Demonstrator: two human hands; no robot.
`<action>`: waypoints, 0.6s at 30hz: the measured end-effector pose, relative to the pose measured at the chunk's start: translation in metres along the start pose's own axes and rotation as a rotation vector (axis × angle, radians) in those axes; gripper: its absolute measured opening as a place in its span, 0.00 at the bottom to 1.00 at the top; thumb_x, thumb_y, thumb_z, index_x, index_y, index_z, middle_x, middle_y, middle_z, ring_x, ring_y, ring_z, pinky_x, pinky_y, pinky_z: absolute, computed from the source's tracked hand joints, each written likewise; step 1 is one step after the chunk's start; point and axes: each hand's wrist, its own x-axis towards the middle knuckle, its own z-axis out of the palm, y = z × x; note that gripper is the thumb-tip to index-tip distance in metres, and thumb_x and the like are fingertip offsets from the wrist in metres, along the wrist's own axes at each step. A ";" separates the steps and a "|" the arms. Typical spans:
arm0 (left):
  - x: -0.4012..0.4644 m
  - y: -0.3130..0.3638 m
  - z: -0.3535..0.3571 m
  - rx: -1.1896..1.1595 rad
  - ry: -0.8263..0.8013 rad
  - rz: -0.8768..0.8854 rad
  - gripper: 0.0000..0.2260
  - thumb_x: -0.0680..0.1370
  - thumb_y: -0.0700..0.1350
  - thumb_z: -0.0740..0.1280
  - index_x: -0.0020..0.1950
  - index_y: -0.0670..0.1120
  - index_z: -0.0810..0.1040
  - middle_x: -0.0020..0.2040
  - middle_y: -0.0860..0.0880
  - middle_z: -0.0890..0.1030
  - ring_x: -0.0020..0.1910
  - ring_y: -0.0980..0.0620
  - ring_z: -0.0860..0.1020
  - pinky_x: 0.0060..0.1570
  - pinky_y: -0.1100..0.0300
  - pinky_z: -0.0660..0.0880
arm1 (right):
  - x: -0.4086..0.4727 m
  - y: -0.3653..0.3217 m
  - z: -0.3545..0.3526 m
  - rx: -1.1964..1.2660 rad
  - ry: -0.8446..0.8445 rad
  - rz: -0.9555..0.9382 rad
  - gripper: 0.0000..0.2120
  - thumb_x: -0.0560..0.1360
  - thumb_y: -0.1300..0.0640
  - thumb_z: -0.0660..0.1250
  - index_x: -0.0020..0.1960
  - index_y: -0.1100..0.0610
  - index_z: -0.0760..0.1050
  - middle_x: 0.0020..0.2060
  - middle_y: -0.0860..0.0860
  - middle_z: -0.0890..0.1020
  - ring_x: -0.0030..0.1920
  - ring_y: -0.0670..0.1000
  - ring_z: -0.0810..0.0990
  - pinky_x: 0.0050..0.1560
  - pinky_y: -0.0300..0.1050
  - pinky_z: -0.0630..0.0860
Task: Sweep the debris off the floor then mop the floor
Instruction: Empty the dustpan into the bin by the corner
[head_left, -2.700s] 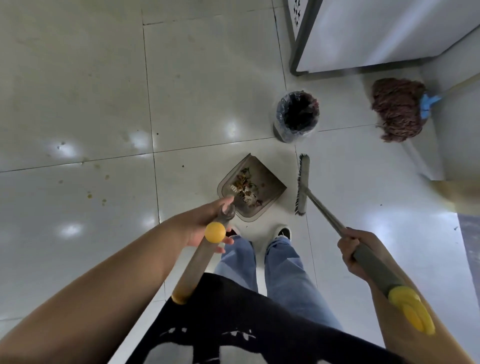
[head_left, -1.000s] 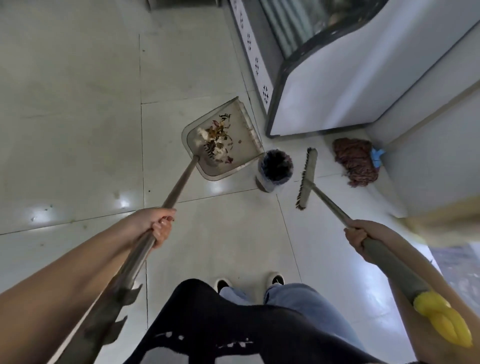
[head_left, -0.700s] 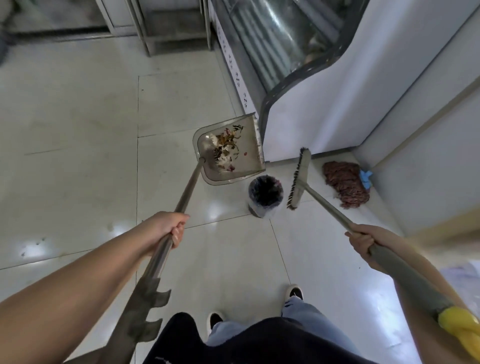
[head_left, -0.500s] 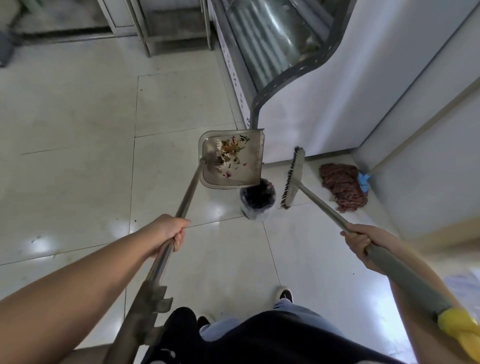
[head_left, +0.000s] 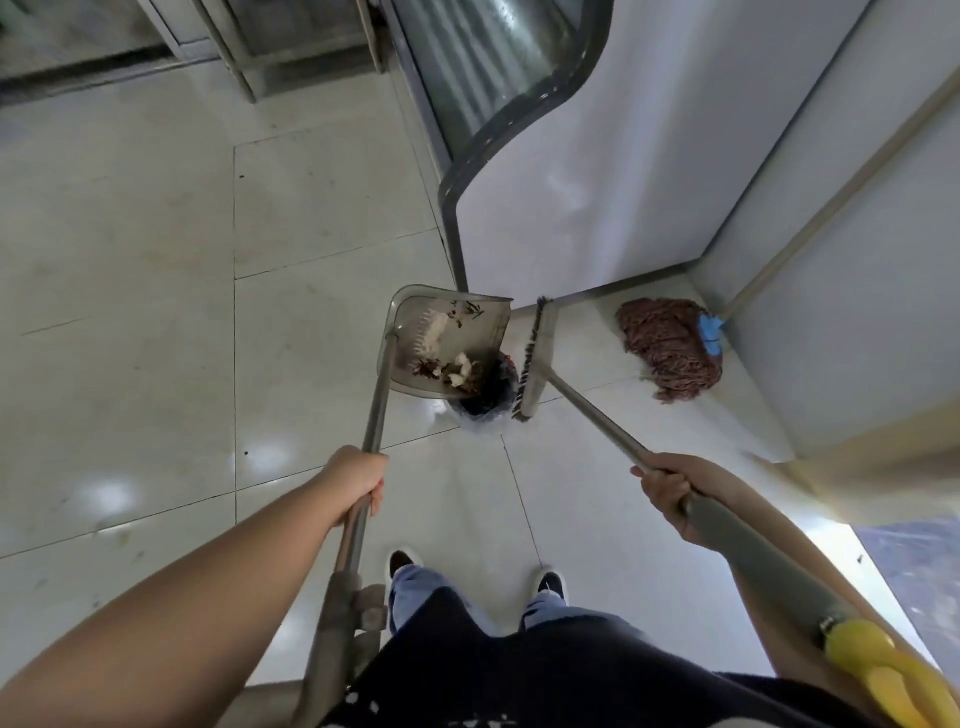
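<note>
Nearest: the person's dark top, jeans and two shoes on the pale tiled floor (head_left: 130, 338). Left hand (head_left: 358, 486) is wrapped round the dustpan handle (head_left: 371, 426), fingers curled tight about midway up the metal pole. Right hand (head_left: 670, 491) is curled round the broom handle (head_left: 597, 415), just above where the thicker grey grip starts; a yellow end cap (head_left: 878, 670) sits behind it near the body.

Farther out: the dustpan (head_left: 447, 338) is lifted and tipped, its lip over the small bin (head_left: 485, 405), which has a dark liner. Debris (head_left: 452, 369), dry leaf bits and pale scraps, is piled at the low edge, sliding toward the bin; a few bits remain near the top of the pan. The broom head (head_left: 532, 358) hangs just beside the pan and bin on the right; whether it touches either, can't tell.

Handling guess: debris is light and loose, scatters easily, so tip slowly and keep the lip inside the bin rim. Pan is stiff plastic on a long pole, tip-heavy; a mid-pole grip gives control. The bin looks light and could be knocked over.

Far: the mop (head_left: 670, 348), brown string head with blue collar, lies on the floor against the wall, well apart, untouched; it looks soft and floppy, heavy if wet, best taken by its pole. Behind stands a glass-fronted display case (head_left: 519, 104).

Sweeping nearly finished, mopping not yet begun.
</note>
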 end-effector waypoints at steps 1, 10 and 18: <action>0.002 0.005 0.004 0.017 0.002 0.002 0.12 0.79 0.38 0.59 0.36 0.38 0.68 0.20 0.46 0.68 0.14 0.53 0.65 0.19 0.67 0.65 | 0.003 -0.001 -0.002 0.010 -0.005 0.014 0.10 0.81 0.57 0.56 0.42 0.59 0.65 0.17 0.49 0.65 0.12 0.42 0.63 0.12 0.28 0.62; 0.001 0.019 0.009 0.438 0.056 0.105 0.18 0.78 0.40 0.55 0.28 0.39 0.69 0.12 0.50 0.68 0.18 0.52 0.71 0.27 0.65 0.69 | 0.019 0.001 -0.006 0.018 -0.026 0.067 0.11 0.81 0.58 0.57 0.40 0.59 0.65 0.17 0.49 0.65 0.12 0.42 0.63 0.12 0.29 0.61; -0.012 0.025 0.025 0.547 0.080 0.179 0.06 0.79 0.38 0.56 0.45 0.38 0.70 0.26 0.45 0.72 0.17 0.53 0.69 0.14 0.67 0.64 | 0.019 0.010 -0.023 0.092 -0.081 0.070 0.11 0.81 0.58 0.55 0.40 0.60 0.64 0.17 0.50 0.66 0.12 0.42 0.64 0.12 0.28 0.62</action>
